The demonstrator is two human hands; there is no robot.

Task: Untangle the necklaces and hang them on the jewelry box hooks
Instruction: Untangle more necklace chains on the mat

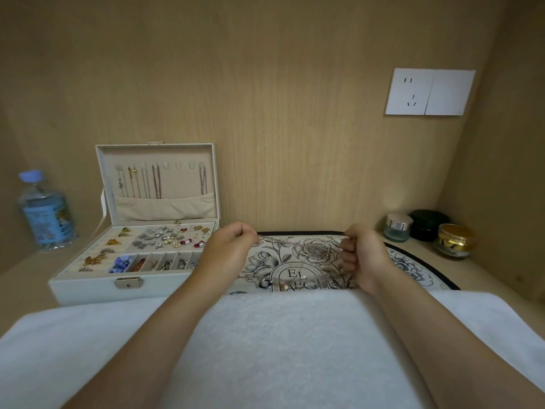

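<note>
Necklace chain [277, 239]: strung between left hand [233, 246] and right hand [364, 255], both sets of fingers curled, pinching it; jewelry box [132, 286], lid open, at the hands' nine o'clock.

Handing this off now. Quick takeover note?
Left hand: fingers pinch one end of the chain.
Right hand: fingers pinch the other end. The chain is stretched above the floral mat, and a pendant sags below.
Jewelry box: open at left, lid upright.
Done: about five hung necklaces.
Left: untangle the held chain and hang it on one of the free hooks.
</note>
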